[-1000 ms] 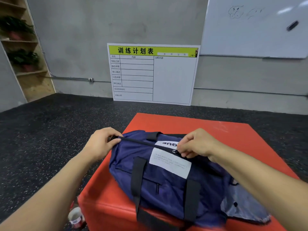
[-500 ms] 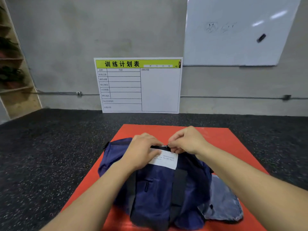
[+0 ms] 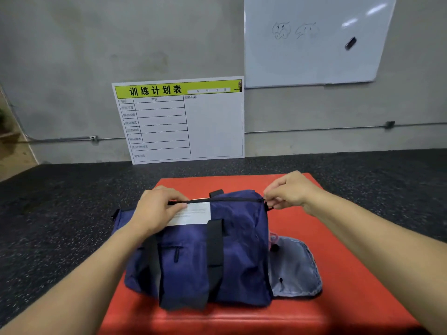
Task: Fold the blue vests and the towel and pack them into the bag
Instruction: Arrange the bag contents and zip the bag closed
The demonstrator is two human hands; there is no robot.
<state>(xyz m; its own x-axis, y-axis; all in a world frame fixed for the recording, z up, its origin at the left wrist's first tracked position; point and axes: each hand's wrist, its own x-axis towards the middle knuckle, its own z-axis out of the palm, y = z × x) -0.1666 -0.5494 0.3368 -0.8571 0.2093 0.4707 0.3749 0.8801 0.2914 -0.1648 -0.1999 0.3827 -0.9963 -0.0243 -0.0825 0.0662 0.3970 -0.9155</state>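
Bag: a navy duffel bag (image 3: 232, 252) lies on the red padded counter (image 3: 338, 250), its black carry straps (image 3: 214, 250) hanging down the near side and a white label (image 3: 193, 213) under the top edge.
Zip: the black top zip (image 3: 217, 200) runs closed from the left hand across to the bag's right end.
Left hand (image 3: 154, 209): lies on the bag's top left, fingers bent over the zip line, thumb on the label; its grip holds the fabric there.
Right hand (image 3: 290, 189): at the bag's right end, grip closed in a pinch on the zip pull (image 3: 268, 206).
Side flap: a grey lined pouch (image 3: 294, 267) lies open against the bag's right end.
Vests and towel: none in sight outside the bag.
Backdrop: a training schedule board (image 3: 179, 119) leans on the grey wall, a whiteboard (image 3: 312, 37) hangs to its right, speckled black floor (image 3: 60, 201) all round.
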